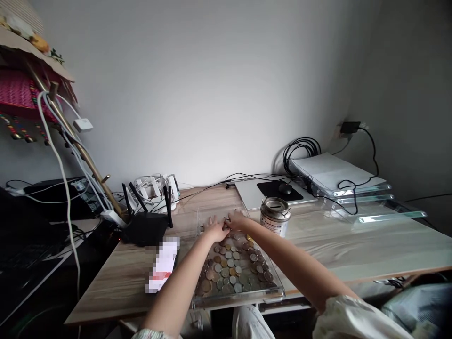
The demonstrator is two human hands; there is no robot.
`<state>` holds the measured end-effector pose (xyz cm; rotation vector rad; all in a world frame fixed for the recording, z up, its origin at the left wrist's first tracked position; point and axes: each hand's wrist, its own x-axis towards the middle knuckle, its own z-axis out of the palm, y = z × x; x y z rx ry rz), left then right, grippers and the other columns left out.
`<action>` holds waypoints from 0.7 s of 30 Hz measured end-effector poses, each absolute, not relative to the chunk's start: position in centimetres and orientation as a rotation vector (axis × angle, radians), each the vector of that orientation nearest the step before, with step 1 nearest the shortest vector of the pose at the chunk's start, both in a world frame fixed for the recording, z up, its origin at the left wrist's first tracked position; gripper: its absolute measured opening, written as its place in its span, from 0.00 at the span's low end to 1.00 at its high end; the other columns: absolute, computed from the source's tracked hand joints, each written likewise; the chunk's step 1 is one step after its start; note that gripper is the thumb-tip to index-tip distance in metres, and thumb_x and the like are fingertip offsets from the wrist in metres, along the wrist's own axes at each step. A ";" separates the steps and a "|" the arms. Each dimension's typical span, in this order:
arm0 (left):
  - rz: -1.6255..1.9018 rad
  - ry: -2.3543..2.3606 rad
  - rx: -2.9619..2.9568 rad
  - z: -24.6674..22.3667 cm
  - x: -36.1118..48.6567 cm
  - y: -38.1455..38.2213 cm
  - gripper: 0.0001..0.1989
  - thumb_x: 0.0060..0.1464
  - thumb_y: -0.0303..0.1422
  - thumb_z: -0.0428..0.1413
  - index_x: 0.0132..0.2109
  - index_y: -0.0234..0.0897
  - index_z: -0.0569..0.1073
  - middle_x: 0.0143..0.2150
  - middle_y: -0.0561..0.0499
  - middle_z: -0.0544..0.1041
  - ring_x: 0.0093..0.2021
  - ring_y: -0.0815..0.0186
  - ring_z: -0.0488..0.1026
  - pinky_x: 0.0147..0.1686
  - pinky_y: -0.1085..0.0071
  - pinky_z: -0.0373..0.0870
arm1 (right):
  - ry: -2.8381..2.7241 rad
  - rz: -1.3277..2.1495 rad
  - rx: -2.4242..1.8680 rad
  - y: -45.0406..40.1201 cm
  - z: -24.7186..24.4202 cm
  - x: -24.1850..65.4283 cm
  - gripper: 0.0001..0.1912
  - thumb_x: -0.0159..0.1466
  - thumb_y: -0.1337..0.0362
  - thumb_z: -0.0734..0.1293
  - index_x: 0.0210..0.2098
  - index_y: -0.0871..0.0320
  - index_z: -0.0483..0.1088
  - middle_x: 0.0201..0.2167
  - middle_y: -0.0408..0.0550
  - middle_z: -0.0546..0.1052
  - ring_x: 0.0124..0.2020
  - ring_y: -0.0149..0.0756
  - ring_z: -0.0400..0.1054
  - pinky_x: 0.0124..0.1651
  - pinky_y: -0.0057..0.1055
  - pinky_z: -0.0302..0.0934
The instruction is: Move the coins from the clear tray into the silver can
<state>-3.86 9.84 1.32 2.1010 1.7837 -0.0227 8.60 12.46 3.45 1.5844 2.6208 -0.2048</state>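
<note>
Many coins (229, 263) lie spread in a clear plastic tray (243, 297) at the desk's front edge. Over the tray's far end, my left hand (216, 230) reaches down among the coins with its fingers apart. My right hand (236, 221) is right beside it, fingers bent and pressed together at the tips near my left thumb. Whatever is between those fingertips is too small to make out. Just right of the tray stands a metal can-shaped coin bank (275, 213) with a slot in its lid.
A phone (163, 263) lies left of the tray, with a black router (146, 228) behind it. Further back are a silver laptop (243, 193), a black mouse pad (271, 192) and a mouse (285, 188). Stacked clear drawers (374, 193) and cables occupy the right side.
</note>
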 end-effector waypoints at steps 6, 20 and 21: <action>0.020 1.422 2.327 1.3 -6.7 4.2 0.29 0.47 0.41 0.48 0.57 0.39 0.57 0.61 0.43 0.50 0.60 0.55 0.47 0.55 0.62 0.48 | 2.758 -0.326 1.369 6.4 2.0 10.4 0.19 0.56 0.57 0.60 0.43 0.60 0.68 0.44 0.58 0.68 0.46 0.45 0.62 0.46 0.35 0.55; -0.050 1.447 2.153 3.5 -2.5 -0.4 0.15 0.37 0.34 0.57 0.36 0.35 0.71 0.39 0.47 0.72 0.34 0.65 0.70 0.32 0.72 0.65 | 2.464 -0.238 1.052 2.6 6.6 12.2 0.24 0.36 0.65 0.72 0.34 0.64 0.71 0.36 0.55 0.71 0.42 0.45 0.63 0.34 0.29 0.56; -0.051 1.426 2.146 3.4 -2.2 -0.6 0.14 0.37 0.33 0.57 0.35 0.35 0.71 0.38 0.47 0.73 0.33 0.65 0.70 0.31 0.73 0.65 | 2.450 -0.208 1.047 2.3 6.6 12.1 0.26 0.34 0.66 0.73 0.35 0.65 0.70 0.36 0.57 0.71 0.43 0.47 0.62 0.35 0.29 0.56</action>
